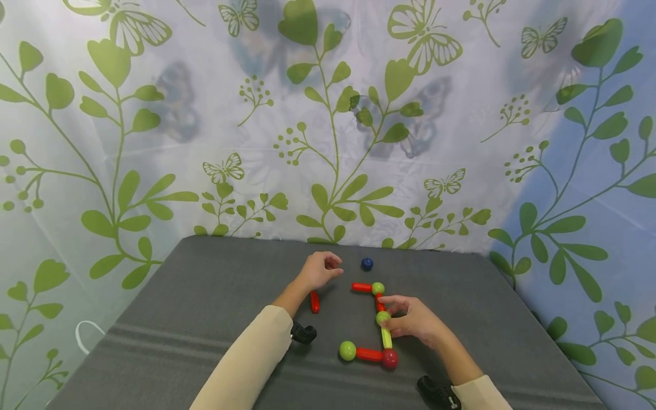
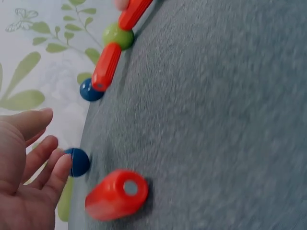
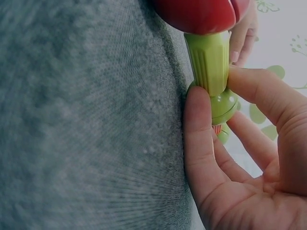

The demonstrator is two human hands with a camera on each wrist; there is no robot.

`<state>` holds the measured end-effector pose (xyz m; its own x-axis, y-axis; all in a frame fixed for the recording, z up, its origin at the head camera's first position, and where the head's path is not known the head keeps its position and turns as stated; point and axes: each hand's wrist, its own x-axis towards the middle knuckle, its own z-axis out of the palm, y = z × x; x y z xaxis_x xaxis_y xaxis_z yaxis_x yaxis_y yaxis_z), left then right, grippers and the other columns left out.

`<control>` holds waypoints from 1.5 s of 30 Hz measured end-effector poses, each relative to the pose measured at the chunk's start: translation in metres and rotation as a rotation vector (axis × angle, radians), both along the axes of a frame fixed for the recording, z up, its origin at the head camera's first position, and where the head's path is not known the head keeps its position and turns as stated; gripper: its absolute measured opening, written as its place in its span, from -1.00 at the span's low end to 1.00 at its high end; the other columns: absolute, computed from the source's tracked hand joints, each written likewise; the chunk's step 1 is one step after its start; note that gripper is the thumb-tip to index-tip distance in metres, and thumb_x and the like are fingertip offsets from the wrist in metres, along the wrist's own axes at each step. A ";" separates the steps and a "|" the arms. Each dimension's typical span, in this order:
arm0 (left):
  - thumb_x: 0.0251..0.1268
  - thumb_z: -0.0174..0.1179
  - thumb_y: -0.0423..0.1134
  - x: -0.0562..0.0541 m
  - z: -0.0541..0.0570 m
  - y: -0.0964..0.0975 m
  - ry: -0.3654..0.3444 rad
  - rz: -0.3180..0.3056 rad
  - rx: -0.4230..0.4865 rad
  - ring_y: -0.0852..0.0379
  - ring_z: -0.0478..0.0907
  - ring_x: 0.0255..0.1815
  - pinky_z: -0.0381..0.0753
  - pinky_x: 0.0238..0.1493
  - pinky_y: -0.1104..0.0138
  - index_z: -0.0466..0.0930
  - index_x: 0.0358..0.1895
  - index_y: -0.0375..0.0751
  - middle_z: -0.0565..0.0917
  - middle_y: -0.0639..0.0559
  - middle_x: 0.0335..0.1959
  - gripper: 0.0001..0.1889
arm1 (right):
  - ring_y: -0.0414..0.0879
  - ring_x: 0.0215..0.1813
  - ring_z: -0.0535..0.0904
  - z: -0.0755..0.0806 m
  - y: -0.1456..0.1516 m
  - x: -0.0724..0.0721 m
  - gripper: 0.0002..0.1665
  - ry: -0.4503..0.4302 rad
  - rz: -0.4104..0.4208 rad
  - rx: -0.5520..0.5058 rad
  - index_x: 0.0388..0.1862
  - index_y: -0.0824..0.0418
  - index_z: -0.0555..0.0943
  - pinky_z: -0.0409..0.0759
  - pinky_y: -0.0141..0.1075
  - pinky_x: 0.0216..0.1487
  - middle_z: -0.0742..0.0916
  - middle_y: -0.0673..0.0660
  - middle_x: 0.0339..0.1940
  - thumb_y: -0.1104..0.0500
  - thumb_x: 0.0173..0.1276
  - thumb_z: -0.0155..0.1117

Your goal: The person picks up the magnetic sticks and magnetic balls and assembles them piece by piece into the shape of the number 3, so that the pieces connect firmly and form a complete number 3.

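On the grey table, a chain of rods and balls forms a bracket shape: a red rod (image 1: 361, 287), a green ball (image 1: 378, 288), another red rod, a middle green ball (image 3: 224, 106), a green rod (image 3: 209, 62), a red ball (image 1: 390, 358), a lower red rod (image 1: 369, 355) and an end green ball (image 1: 347, 351). My right hand (image 1: 417, 322) pinches the green rod by the middle ball. My left hand (image 1: 319, 270) hovers with loosely bent fingers, holding nothing visible. Just beyond its fingertips appears a blue ball (image 2: 79, 162), hidden in the head view.
A loose red rod (image 1: 315, 302) lies beside my left forearm. Another blue ball (image 1: 367, 263) sits behind the chain, near the table's back edge. A leaf-and-butterfly patterned curtain (image 1: 328, 142) hangs behind the table (image 1: 205, 296).
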<state>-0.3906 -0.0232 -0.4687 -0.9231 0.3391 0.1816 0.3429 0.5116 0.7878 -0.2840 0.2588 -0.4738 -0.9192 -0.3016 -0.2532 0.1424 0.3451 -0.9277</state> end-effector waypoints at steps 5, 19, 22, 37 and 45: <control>0.36 0.37 -0.23 -0.009 -0.004 -0.008 0.057 0.076 -0.028 -0.01 0.62 -0.03 0.63 0.07 0.12 0.71 0.04 -0.19 0.69 -0.07 -0.06 -0.75 | -0.02 -0.15 0.73 0.000 0.001 0.000 -0.18 -0.008 0.008 -0.006 0.46 0.32 0.43 0.77 -0.06 -0.06 0.60 0.32 0.08 0.30 0.23 0.53; 0.36 0.36 -0.31 -0.023 -0.008 -0.004 0.057 0.037 -0.148 -0.16 0.57 0.23 0.55 0.29 0.01 0.62 0.25 -0.24 0.58 -0.22 0.21 -0.58 | -0.01 -0.15 0.72 0.000 0.000 -0.002 -0.19 -0.004 0.007 -0.008 0.46 0.31 0.44 0.77 -0.05 -0.05 0.60 0.33 0.08 0.28 0.24 0.53; 0.35 0.35 -0.34 -0.022 -0.008 -0.002 0.051 0.053 -0.159 -0.16 0.59 0.22 0.56 0.28 0.02 0.63 0.22 -0.24 0.59 -0.22 0.19 -0.61 | -0.01 -0.15 0.72 0.000 0.000 -0.002 -0.18 -0.009 0.007 -0.015 0.46 0.31 0.43 0.77 -0.05 -0.06 0.60 0.33 0.08 0.28 0.24 0.53; 0.30 0.40 -0.36 -0.025 -0.013 -0.002 -0.023 0.129 -0.073 -0.06 0.66 0.07 0.65 0.12 0.07 0.72 0.04 -0.17 0.71 -0.13 0.05 -0.74 | -0.02 -0.16 0.71 -0.002 0.001 -0.003 -0.18 -0.017 -0.005 -0.019 0.46 0.30 0.45 0.77 -0.06 -0.06 0.60 0.31 0.07 0.28 0.22 0.55; 0.26 0.44 -0.34 -0.028 -0.016 0.000 -0.057 0.109 -0.057 -0.01 0.69 0.01 0.65 0.13 0.09 0.71 -0.04 -0.12 0.75 -0.09 -0.02 -0.77 | -0.01 -0.15 0.71 -0.002 0.002 -0.003 -0.18 -0.018 -0.004 -0.010 0.46 0.29 0.44 0.77 -0.04 -0.05 0.60 0.31 0.07 0.27 0.24 0.54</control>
